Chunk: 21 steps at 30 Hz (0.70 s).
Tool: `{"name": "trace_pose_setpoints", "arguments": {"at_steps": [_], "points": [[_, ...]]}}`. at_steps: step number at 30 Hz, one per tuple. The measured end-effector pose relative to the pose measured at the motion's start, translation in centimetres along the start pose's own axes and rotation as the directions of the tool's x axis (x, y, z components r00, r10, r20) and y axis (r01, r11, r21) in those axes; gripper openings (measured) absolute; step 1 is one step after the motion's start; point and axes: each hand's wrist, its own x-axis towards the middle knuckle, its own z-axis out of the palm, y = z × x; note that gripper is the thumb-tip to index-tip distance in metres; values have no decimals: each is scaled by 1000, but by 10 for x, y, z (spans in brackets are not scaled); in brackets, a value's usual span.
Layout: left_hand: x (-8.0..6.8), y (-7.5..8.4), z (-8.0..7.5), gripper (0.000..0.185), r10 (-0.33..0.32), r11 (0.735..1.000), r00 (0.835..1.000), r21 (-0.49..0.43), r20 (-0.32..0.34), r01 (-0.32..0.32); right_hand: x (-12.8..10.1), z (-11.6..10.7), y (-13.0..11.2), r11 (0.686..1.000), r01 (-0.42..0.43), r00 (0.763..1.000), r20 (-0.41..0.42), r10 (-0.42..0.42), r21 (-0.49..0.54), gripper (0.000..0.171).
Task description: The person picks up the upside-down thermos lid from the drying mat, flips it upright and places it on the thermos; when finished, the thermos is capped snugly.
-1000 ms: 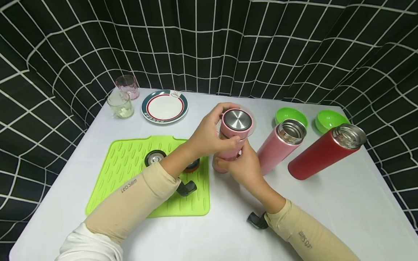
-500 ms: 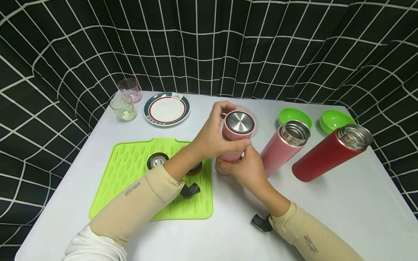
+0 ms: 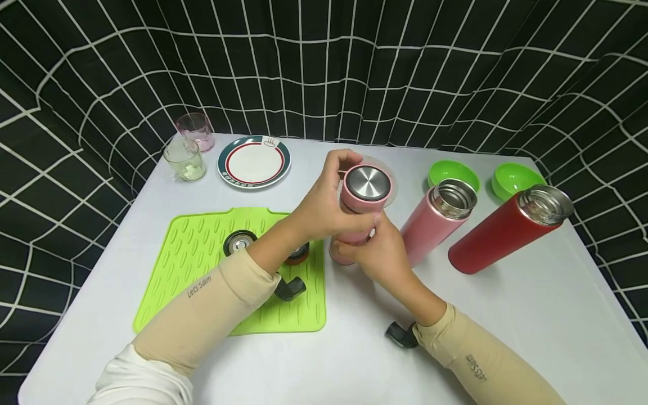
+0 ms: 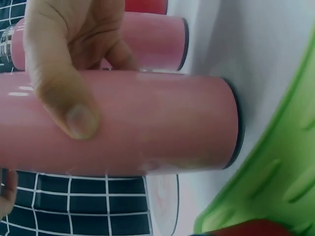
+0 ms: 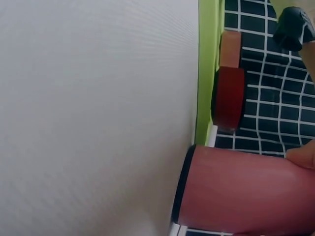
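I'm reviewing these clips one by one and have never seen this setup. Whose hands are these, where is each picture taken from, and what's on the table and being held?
No machine here: a person works with bare hands, wearing three cameras. The wide picture comes from the head; the two close-ups come from the wrists.

The left hand has its grip round the lid of an upright pink flask; the right hand holds the body lower down.

On the white table stand an open pink flask and an open red flask, both lidless. There are also two green bowls, a plate, two glasses and a green mat with loose lids.
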Motion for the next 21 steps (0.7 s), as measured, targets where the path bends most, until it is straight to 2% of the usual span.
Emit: {"name": "trace_pose_setpoints", "arguments": {"at_steps": [4, 10, 19, 21], "points": [[1, 0, -1, 77, 20, 1000, 1000, -21, -3, -20, 1, 0, 1, 1000, 11, 1000, 5, -11, 3, 70], [0, 1, -4, 74, -18, 999, 1000, 34, -17, 19, 1, 0, 1, 1000, 8, 1000, 10, -9, 21, 72], [2, 0, -7, 72, -13, 1000, 1000, 26, 28, 12, 1, 1, 0, 1000, 13, 1000, 8, -13, 29, 71], [2, 0, -7, 72, -20, 999, 1000, 28, 19, 19, 1, 1, 1, 1000, 15, 1000, 7, -15, 22, 71]]}}
